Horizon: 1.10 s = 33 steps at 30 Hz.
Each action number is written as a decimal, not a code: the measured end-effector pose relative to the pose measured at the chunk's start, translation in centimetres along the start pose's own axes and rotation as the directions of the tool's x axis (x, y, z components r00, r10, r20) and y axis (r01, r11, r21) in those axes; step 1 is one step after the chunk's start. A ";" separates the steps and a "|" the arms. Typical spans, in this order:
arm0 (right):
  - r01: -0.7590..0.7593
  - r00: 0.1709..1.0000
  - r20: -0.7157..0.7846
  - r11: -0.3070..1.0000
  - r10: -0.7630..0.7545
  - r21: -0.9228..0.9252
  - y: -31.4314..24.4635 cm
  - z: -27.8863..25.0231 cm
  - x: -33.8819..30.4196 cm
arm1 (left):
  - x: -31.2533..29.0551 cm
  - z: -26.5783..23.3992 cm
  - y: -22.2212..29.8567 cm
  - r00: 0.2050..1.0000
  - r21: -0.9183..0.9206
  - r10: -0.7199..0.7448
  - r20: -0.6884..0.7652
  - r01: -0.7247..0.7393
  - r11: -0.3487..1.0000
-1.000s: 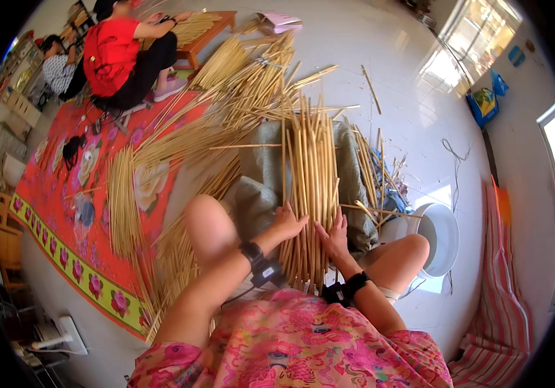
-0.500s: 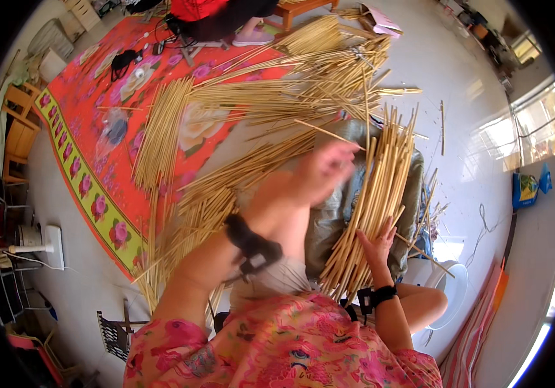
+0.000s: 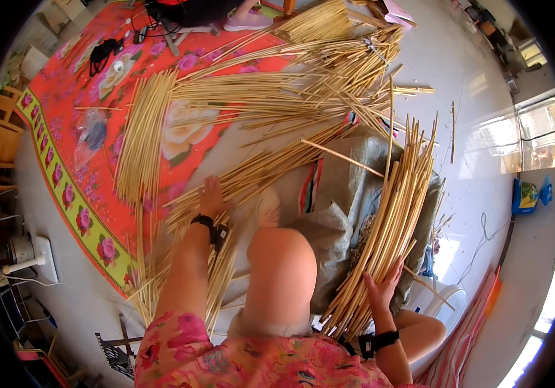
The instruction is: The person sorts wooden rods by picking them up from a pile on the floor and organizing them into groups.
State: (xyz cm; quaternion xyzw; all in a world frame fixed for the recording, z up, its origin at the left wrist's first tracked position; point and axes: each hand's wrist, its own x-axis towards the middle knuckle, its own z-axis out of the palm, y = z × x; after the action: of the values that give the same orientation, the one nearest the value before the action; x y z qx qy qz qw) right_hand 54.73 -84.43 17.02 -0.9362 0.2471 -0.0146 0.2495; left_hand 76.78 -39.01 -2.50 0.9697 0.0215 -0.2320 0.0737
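My left hand (image 3: 212, 196) reaches out to the left and lies flat on a loose spread of pale bamboo sticks (image 3: 245, 178) on the floor. It wears a black wrist strap. My right hand (image 3: 381, 289) presses, fingers apart, on the near end of a tight bundle of bamboo sticks (image 3: 397, 213) that lies across a grey sack cloth (image 3: 348, 187) over my lap. My bare knee (image 3: 281, 255) rises between the two hands. More stick bundles (image 3: 145, 132) fan out across the floor ahead.
A red flowered mat (image 3: 70, 149) covers the floor at left. Another person's shoe (image 3: 246, 22) shows at the top edge. A white fan (image 3: 22, 258) stands at left, a white bowl (image 3: 442, 304) near my right leg, wooden chairs (image 3: 2, 129) at far left.
My left hand has swung from the bundle on my lap out to the left and down onto the loose sticks. The view has turned leftward. My right hand stays on the bundle.
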 end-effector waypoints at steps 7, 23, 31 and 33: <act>0.024 0.999 0.041 1.000 -0.024 -0.005 0.3 0.4 0.3 | 5.8 2.7 2.9 0.997 -0.149 0.047 -0.056 -0.055 0.987; 0.032 0.999 0.039 0.998 -0.034 0.045 -0.1 0.5 0.5 | 7.3 5.2 5.9 0.963 -0.031 0.141 -0.231 -0.152 0.988; 0.012 0.999 0.038 0.999 -0.014 0.045 -0.3 0.4 0.3 | 8.0 5.5 5.0 0.940 -0.011 0.166 -0.299 -0.177 0.984; 0.002 0.999 0.041 1.000 -0.003 0.030 -0.6 0.3 0.3 | 8.2 5.0 5.0 0.948 -0.024 0.171 -0.269 -0.184 0.983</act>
State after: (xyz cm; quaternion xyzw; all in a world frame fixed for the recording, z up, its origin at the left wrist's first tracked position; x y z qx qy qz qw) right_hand 55.30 -83.98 16.96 -0.9327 0.2407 0.0005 0.2686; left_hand 82.22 -44.68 -9.93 0.9879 -0.0506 -0.0915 0.1146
